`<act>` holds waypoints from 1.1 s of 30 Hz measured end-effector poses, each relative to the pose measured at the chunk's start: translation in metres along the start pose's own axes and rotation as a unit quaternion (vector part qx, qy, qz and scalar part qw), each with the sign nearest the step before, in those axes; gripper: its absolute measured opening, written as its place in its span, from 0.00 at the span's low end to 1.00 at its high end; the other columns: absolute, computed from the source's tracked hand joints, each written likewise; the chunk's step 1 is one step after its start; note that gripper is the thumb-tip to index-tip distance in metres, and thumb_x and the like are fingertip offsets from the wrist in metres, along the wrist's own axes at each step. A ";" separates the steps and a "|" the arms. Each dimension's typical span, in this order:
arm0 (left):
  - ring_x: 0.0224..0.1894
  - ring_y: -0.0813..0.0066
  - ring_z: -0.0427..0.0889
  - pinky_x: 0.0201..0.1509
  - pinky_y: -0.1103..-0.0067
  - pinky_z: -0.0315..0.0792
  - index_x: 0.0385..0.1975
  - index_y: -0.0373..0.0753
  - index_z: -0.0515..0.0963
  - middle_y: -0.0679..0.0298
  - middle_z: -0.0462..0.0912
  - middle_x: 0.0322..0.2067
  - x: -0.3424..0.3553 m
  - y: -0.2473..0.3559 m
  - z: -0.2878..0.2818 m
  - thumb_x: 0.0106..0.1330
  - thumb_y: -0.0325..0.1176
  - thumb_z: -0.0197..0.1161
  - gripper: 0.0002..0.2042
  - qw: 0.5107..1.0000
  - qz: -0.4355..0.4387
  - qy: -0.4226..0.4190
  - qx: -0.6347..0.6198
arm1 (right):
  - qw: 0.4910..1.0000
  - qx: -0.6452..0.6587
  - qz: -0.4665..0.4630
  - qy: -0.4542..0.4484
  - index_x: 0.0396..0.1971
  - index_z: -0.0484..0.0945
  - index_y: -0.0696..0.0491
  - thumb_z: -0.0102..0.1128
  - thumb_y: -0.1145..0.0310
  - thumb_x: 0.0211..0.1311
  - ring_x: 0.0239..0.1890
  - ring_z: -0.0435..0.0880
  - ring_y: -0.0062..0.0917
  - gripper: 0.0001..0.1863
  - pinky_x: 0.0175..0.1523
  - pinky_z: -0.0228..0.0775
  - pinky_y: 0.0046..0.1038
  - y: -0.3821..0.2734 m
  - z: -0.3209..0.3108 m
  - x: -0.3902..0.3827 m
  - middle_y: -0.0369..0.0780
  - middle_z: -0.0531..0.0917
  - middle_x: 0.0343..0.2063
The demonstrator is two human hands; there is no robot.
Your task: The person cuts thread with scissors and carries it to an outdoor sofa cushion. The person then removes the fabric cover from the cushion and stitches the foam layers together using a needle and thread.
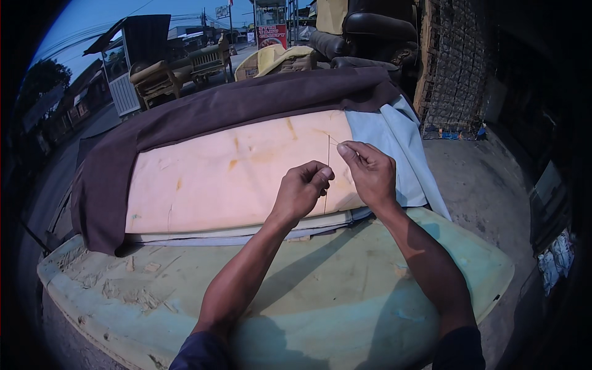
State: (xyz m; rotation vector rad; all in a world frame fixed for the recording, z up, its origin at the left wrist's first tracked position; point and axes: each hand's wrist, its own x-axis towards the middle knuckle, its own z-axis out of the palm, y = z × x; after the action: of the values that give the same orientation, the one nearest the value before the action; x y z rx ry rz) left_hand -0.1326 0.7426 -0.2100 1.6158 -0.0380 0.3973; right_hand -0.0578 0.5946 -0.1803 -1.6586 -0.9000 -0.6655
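Observation:
Above a pale pink foam cushion [216, 179], a thin dark thread [328, 151] runs nearly upright past my left hand [303, 190]. My left hand has its fingers curled and pinches the thread between thumb and forefinger. Slightly higher and to the right, my right hand [374, 172] is closed too, its thumb and forefinger pinching what looks like the thread's upper part. Whether a needle is among the fingers is too small to tell. Dark brown fabric [185, 126] is folded back over the cushion's far and left edges. Light blue cloth [401, 154] hangs at its right end.
The cushion rests on a large greenish foam slab [308, 277] with torn patches at its left. Behind stand a wooden bench [209, 60], dark padded seats [379, 26] and a woven panel [455, 74]. A road lies to the left, concrete ground [468, 179] to the right.

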 end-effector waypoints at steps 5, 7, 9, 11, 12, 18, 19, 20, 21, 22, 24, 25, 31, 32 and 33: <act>0.30 0.81 0.74 0.38 0.80 0.72 0.36 0.33 0.81 0.68 0.79 0.26 0.003 -0.005 -0.002 0.74 0.37 0.59 0.12 0.994 -0.019 0.063 0.091 | 0.982 0.072 0.159 -0.076 0.36 0.83 0.59 0.63 0.60 0.69 0.26 0.82 0.17 0.15 0.35 0.74 0.23 -0.005 -0.002 0.003 0.37 0.86 0.26; 0.29 0.81 0.75 0.38 0.80 0.73 0.37 0.33 0.82 0.67 0.79 0.26 0.003 -0.005 -0.004 0.74 0.37 0.59 0.12 0.989 -0.010 0.076 0.124 | 0.981 0.098 0.148 -0.075 0.35 0.82 0.59 0.62 0.59 0.70 0.28 0.84 0.17 0.16 0.35 0.74 0.22 -0.005 0.002 0.004 0.37 0.86 0.27; 0.29 0.82 0.75 0.37 0.79 0.73 0.37 0.33 0.82 0.67 0.80 0.25 0.003 -0.004 -0.002 0.74 0.36 0.59 0.12 0.984 -0.001 0.089 0.157 | 0.980 0.125 0.136 -0.073 0.35 0.82 0.60 0.61 0.59 0.70 0.29 0.85 0.18 0.16 0.35 0.75 0.22 -0.005 0.005 0.003 0.37 0.87 0.27; 0.28 0.81 0.76 0.36 0.79 0.74 0.39 0.34 0.83 0.66 0.81 0.24 0.002 -0.005 0.000 0.73 0.37 0.60 0.11 0.972 0.034 0.122 0.199 | 0.977 0.134 0.149 -0.074 0.35 0.80 0.61 0.60 0.59 0.71 0.33 0.88 0.20 0.17 0.38 0.77 0.22 -0.006 0.008 0.000 0.40 0.87 0.28; 0.28 0.81 0.76 0.36 0.79 0.74 0.39 0.34 0.83 0.66 0.81 0.24 0.001 -0.004 0.001 0.73 0.37 0.60 0.11 0.972 0.034 0.122 0.199 | 0.977 0.134 0.150 -0.074 0.35 0.80 0.61 0.60 0.59 0.71 0.33 0.88 0.20 0.17 0.38 0.77 0.22 -0.009 0.009 -0.001 0.40 0.87 0.28; 0.27 0.81 0.78 0.36 0.78 0.75 0.39 0.34 0.84 0.63 0.83 0.24 0.000 -0.007 0.004 0.72 0.37 0.62 0.12 0.964 0.069 0.145 0.213 | 0.970 0.173 0.159 -0.062 0.36 0.78 0.61 0.57 0.63 0.72 0.36 0.90 0.25 0.15 0.43 0.80 0.24 -0.010 0.012 -0.006 0.44 0.87 0.29; 0.27 0.81 0.78 0.36 0.78 0.75 0.40 0.34 0.84 0.63 0.83 0.24 0.000 -0.007 0.004 0.72 0.37 0.62 0.12 0.962 0.075 0.149 0.217 | 0.969 0.175 0.160 -0.066 0.36 0.78 0.62 0.57 0.63 0.71 0.36 0.90 0.25 0.14 0.43 0.80 0.24 -0.009 0.012 -0.006 0.44 0.88 0.29; 0.26 0.80 0.79 0.35 0.78 0.75 0.40 0.34 0.84 0.63 0.83 0.24 0.000 -0.007 0.004 0.72 0.37 0.63 0.12 0.960 0.082 0.153 0.220 | 0.968 0.177 0.161 -0.071 0.36 0.78 0.62 0.56 0.64 0.71 0.36 0.90 0.25 0.14 0.43 0.80 0.24 -0.008 0.013 -0.006 0.44 0.88 0.30; 0.26 0.80 0.79 0.35 0.78 0.75 0.40 0.34 0.84 0.63 0.83 0.24 0.000 -0.007 0.004 0.72 0.37 0.63 0.12 0.960 0.081 0.153 0.220 | 0.968 0.177 0.161 -0.071 0.36 0.78 0.62 0.56 0.64 0.71 0.36 0.90 0.25 0.14 0.43 0.80 0.24 -0.007 0.014 -0.006 0.44 0.88 0.30; 0.26 0.80 0.80 0.35 0.78 0.75 0.40 0.34 0.84 0.62 0.84 0.24 0.000 -0.005 0.005 0.71 0.37 0.63 0.11 0.961 0.069 0.151 0.223 | 0.966 0.190 0.159 -0.068 0.36 0.78 0.62 0.56 0.64 0.71 0.36 0.90 0.25 0.14 0.43 0.80 0.24 -0.006 0.014 -0.007 0.45 0.88 0.30; 0.26 0.80 0.81 0.35 0.78 0.76 0.40 0.34 0.84 0.62 0.84 0.24 0.000 -0.002 0.006 0.71 0.37 0.63 0.11 0.961 0.056 0.148 0.227 | 0.964 0.203 0.157 -0.065 0.36 0.78 0.63 0.56 0.65 0.71 0.36 0.90 0.25 0.14 0.43 0.80 0.24 -0.006 0.012 -0.006 0.45 0.88 0.30; 0.26 0.79 0.82 0.34 0.78 0.76 0.40 0.34 0.84 0.61 0.85 0.24 0.000 -0.002 0.006 0.71 0.36 0.63 0.11 0.963 0.054 0.147 0.220 | 0.964 0.205 0.158 -0.062 0.36 0.78 0.63 0.56 0.65 0.71 0.36 0.90 0.25 0.14 0.43 0.80 0.24 -0.006 0.013 -0.006 0.45 0.88 0.30; 0.25 0.78 0.83 0.33 0.78 0.76 0.40 0.35 0.85 0.60 0.85 0.24 -0.002 -0.004 0.006 0.70 0.36 0.64 0.11 0.955 0.077 0.163 0.236 | 0.963 0.210 0.160 -0.062 0.36 0.78 0.64 0.56 0.66 0.70 0.37 0.90 0.25 0.14 0.43 0.80 0.24 -0.006 0.014 -0.006 0.45 0.88 0.30; 0.24 0.78 0.83 0.32 0.78 0.76 0.40 0.35 0.85 0.60 0.85 0.23 -0.002 -0.005 0.006 0.70 0.37 0.64 0.11 0.952 0.088 0.168 0.240 | 0.962 0.213 0.162 -0.063 0.36 0.78 0.64 0.56 0.66 0.70 0.37 0.90 0.25 0.14 0.43 0.80 0.24 -0.006 0.015 -0.006 0.45 0.88 0.30; 0.24 0.78 0.83 0.32 0.78 0.76 0.40 0.35 0.85 0.60 0.85 0.23 -0.002 -0.004 0.006 0.70 0.37 0.64 0.11 0.952 0.088 0.168 0.240 | 0.962 0.213 0.162 -0.063 0.36 0.78 0.64 0.56 0.66 0.70 0.37 0.90 0.25 0.14 0.43 0.80 0.24 -0.006 0.015 -0.005 0.45 0.88 0.30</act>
State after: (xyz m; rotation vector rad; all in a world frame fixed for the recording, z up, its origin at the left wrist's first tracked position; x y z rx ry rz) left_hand -0.1319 0.7369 -0.2149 2.0064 0.1890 0.8684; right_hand -0.0661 0.6083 -0.1852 -1.4201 -0.7716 -0.1284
